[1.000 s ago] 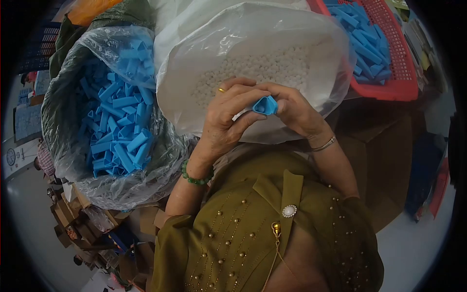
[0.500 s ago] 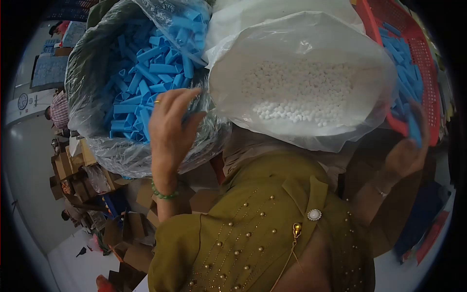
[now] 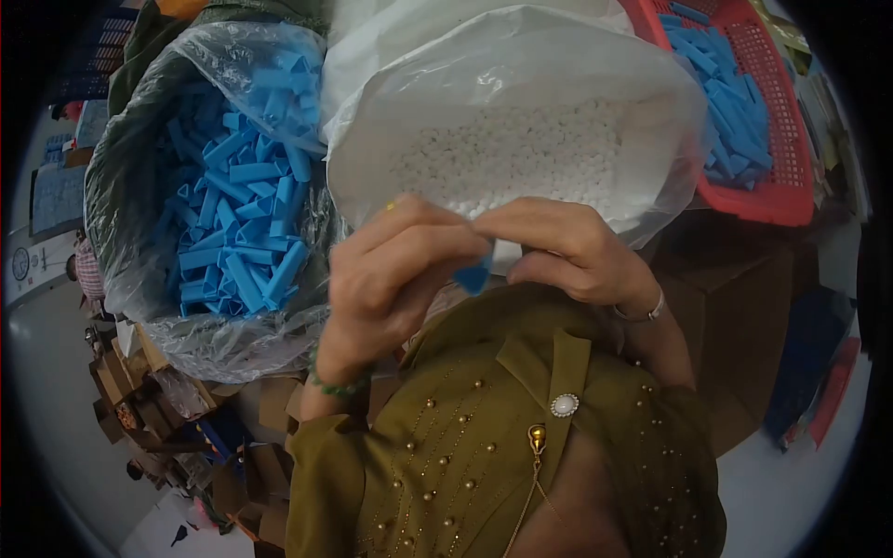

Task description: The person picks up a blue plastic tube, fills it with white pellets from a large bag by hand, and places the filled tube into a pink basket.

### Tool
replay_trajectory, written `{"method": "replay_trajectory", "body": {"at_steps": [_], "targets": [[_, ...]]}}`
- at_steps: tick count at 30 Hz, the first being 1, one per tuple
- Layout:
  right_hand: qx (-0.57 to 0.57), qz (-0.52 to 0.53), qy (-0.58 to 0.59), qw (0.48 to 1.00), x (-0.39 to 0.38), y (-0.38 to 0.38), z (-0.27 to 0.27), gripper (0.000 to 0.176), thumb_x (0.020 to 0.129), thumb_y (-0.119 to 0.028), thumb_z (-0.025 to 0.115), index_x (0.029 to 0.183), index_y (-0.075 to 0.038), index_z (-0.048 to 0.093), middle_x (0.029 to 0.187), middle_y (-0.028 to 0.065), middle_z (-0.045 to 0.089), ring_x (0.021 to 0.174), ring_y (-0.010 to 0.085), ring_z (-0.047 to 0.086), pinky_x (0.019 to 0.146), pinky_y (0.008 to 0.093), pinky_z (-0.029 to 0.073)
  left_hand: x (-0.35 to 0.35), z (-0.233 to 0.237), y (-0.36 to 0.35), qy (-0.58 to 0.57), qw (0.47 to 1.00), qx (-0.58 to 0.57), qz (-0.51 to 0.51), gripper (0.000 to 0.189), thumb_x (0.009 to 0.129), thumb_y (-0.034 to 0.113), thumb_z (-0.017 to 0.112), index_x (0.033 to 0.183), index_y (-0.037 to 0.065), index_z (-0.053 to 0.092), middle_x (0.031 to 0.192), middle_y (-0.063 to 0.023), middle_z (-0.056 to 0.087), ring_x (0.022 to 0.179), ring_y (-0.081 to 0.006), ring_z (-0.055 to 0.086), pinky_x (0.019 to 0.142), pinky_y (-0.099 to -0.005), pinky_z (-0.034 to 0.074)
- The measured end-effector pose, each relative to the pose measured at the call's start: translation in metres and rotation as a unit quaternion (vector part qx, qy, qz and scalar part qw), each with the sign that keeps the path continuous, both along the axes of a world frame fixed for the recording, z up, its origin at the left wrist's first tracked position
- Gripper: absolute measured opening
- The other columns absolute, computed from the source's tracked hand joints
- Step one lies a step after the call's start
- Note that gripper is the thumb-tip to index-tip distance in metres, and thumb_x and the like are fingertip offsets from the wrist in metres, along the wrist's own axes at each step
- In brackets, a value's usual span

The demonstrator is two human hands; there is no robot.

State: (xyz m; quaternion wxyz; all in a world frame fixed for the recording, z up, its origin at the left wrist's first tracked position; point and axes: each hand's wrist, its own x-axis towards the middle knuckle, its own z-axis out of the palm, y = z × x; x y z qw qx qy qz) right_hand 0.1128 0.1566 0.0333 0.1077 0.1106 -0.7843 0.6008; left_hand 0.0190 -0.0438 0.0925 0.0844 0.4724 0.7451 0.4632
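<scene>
My left hand (image 3: 395, 274) and my right hand (image 3: 567, 246) meet close to my chest, fingertips pinched together on one small blue plastic piece (image 3: 474, 275). Only its lower corner shows between the fingers. Just behind the hands sits a clear bag of small white pellets (image 3: 521, 153). To the left, a large clear bag (image 3: 130, 186) holds many blue plastic pieces (image 3: 237, 228) of the same kind.
A red mesh basket (image 3: 791, 177) with more blue pieces stands at the upper right. Brown cardboard boxes (image 3: 735, 307) lie under the bags and at lower left. A person in a checked shirt (image 3: 86, 270) is at the far left edge.
My left hand has come back from the blue-piece bag and my right hand from the red basket. Both now meet in front of me on one blue piece.
</scene>
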Motion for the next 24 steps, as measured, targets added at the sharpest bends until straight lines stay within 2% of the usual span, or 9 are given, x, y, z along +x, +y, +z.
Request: {"method": "replay_trajectory", "body": {"at_steps": [2,6,8,10,12,14,18,22,24], "targets": [[-0.021,0.121,-0.1,0.987,-0.007,0.011,-0.009,0.034,0.076,-0.007,0.066,0.109,0.0,0.064,0.104,0.0114,0.064,0.082,0.0229,0.058,0.073,0.0311,0.047,-0.01,-0.036,0.019,-0.02,0.999,0.038,-0.021,0.015,0.076,-0.007,0.067,0.089,0.0,0.067,0.084,-0.0131,0.064,0.074,-0.0247,0.063,0.065,-0.0305,0.05],[-0.007,0.053,-0.205,0.977,-0.013,0.033,-0.01,0.033,0.073,-0.009,0.068,0.104,-0.001,0.065,0.095,0.0142,0.06,0.079,0.0283,0.057,0.07,0.0368,0.046,-0.022,-0.079,0.043,-0.106,0.988,0.101,0.054,0.031,0.072,-0.004,0.069,0.102,0.001,0.065,0.093,-0.0149,0.064,0.081,-0.0297,0.062,0.07,-0.0324,0.051],[0.303,-0.112,-0.092,0.942,-0.013,0.038,-0.028,0.028,0.07,-0.007,0.069,0.097,-0.002,0.065,0.092,0.015,0.058,0.081,0.0327,0.058,0.071,0.0414,0.047,-0.022,-0.088,0.043,-0.056,0.994,0.046,0.084,0.038,0.071,0.0,0.071,0.107,0.001,0.063,0.095,-0.0157,0.064,0.084,-0.033,0.062,0.073,-0.0351,0.051],[0.374,-0.147,-0.086,0.912,-0.019,0.038,-0.054,0.026,0.069,-0.006,0.068,0.095,-0.003,0.064,0.09,0.014,0.057,0.083,0.0341,0.058,0.071,0.0421,0.047,-0.024,-0.104,0.036,0.111,0.975,-0.165,0.098,0.049,0.068,0.006,0.073,0.115,0.0,0.059,0.098,-0.0171,0.064,0.087,-0.0379,0.062,0.076,-0.0423,0.051],[0.44,-0.183,-0.077,0.876,-0.028,0.032,-0.065,0.024,0.068,-0.004,0.067,0.092,-0.003,0.064,0.088,0.013,0.057,0.085,0.0356,0.058,0.072,0.0429,0.048,-0.027,-0.114,0.042,0.103,0.974,-0.171,0.11,0.049,0.068,0.006,0.072,0.115,0.0,0.06,0.1,-0.0184,0.063,0.091,-0.0399,0.061,0.08,-0.0421,0.05],[0.404,-0.199,-0.064,0.891,-0.041,0.012,-0.066,0.006,0.071,0.001,0.061,0.076,-0.003,0.062,0.084,0.0123,0.058,0.085,0.0322,0.06,0.072,0.0411,0.051,-0.032,-0.128,0.046,0.095,0.971,-0.181,0.122,0.049,0.068,0.007,0.071,0.115,0.0,0.06,0.101,-0.0197,0.063,0.094,-0.0418,0.06,0.083,-0.0418,0.049],[0.356,-0.217,-0.079,0.906,-0.043,0.011,-0.068,0.01,0.07,0.0,0.061,0.081,-0.001,0.063,0.087,0.0129,0.059,0.086,0.0328,0.06,0.072,0.0415,0.05,-0.042,-0.126,0.047,-0.066,0.978,-0.128,0.151,0.04,0.07,0.005,0.072,0.109,-0.001,0.063,0.091,-0.0124,0.065,0.081,-0.0257,0.062,0.074,-0.0339,0.05],[0.057,-0.184,-0.143,0.971,-0.026,0.017,-0.052,0.029,0.07,0.0,0.069,0.098,-0.003,0.066,0.088,0.0063,0.059,0.075,0.0177,0.058,0.068,0.0289,0.047,-0.034,-0.091,0.043,-0.395,0.91,-0.007,0.125,0.03,0.075,0.0,0.072,0.105,-0.001,0.066,0.085,-0.0018,0.063,0.072,-0.0071,0.052,0.063,-0.0227,0.044],[-0.046,-0.17,-0.166,0.97,-0.021,0.015,-0.048,0.031,0.07,0.002,0.069,0.1,-0.003,0.065,0.088,0.0039,0.059,0.073,0.013,0.056,0.067,0.0256,0.046,-0.028,-0.087,0.042,-0.39,0.914,0.014,0.113,0.029,0.074,-0.002,0.071,0.103,0.001,0.067,0.086,-0.0053,0.065,0.07,-0.0101,0.054,0.061,-0.0218,0.044]]}}
